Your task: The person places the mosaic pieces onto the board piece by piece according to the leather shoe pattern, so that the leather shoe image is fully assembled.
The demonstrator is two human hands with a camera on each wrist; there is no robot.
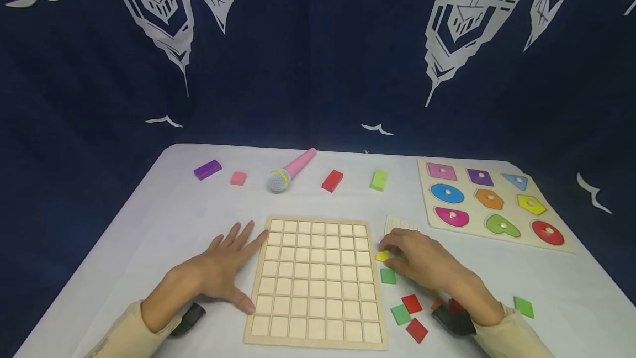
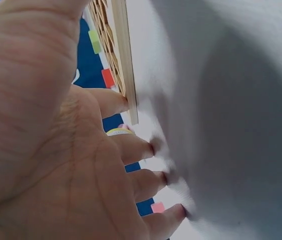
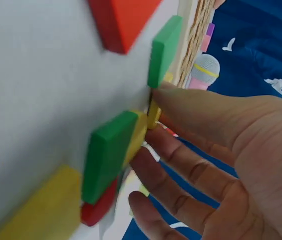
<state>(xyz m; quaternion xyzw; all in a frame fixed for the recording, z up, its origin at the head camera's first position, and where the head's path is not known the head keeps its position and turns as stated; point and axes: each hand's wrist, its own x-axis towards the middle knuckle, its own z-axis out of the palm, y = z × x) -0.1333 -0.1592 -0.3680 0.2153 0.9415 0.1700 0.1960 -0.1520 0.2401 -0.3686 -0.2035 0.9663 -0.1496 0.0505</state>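
Observation:
A wooden grid board (image 1: 316, 290) lies on the table with bare square cells. My left hand (image 1: 218, 272) rests at its left side, fingers spread, with thumb and index finger touching the edge. In the left wrist view the other fingertips (image 2: 178, 211) meet the white cloth. My right hand (image 1: 427, 261) is just beyond the board's right edge, pinching a yellow tile (image 1: 382, 256) between thumb and index finger. The right wrist view shows this yellow tile (image 3: 153, 114) beside a green tile (image 3: 165, 52); the remaining fingers are loosely bent.
Red tiles (image 1: 416, 330) and green tiles (image 1: 401, 314) lie right of the board, some partly hidden under my right wrist. A small pale grid card (image 1: 397, 225) is behind that hand. A shape puzzle (image 1: 467, 203), toy microphone (image 1: 293, 170) and several coloured blocks (image 1: 332, 180) sit farther back.

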